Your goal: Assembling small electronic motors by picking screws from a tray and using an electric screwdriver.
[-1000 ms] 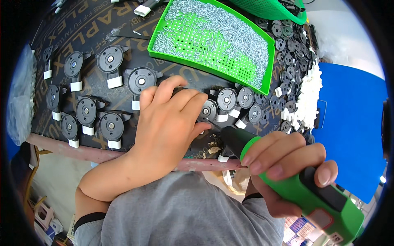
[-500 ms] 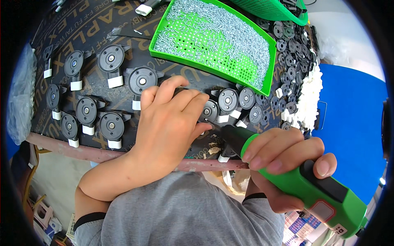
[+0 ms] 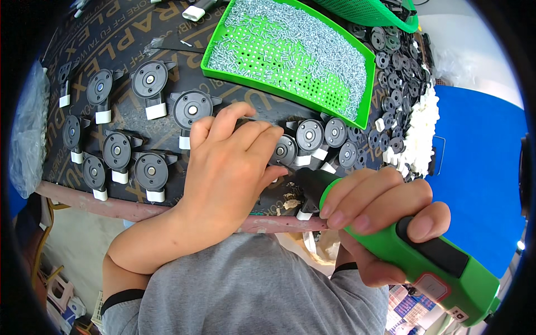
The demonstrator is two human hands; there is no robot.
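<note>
My left hand (image 3: 231, 153) is closed over a black round plastic part (image 3: 285, 149), steadying it on the table near the front edge. Most of that part is hidden under my fingers; the right side of its disc shows. My right hand (image 3: 382, 209) grips a green electric screwdriver (image 3: 441, 262) with a black nose. The tool lies slanted, its tip reaching the edge of the held part beside my left thumb. Just right of my left hand stand similar black discs (image 3: 310, 134) with white tabs.
A green perforated tray (image 3: 268, 92) of small silver screws sits at the back. Rows of black discs with white tabs (image 3: 151, 171) cover the left side. Loose black parts (image 3: 393, 84) and a heap of white pieces (image 3: 420, 131) lie at the right, near a green basket (image 3: 363, 12).
My right hand and the screwdriver have shifted slightly left, the nose moving closer to the held part. My left hand stays almost where it was.
</note>
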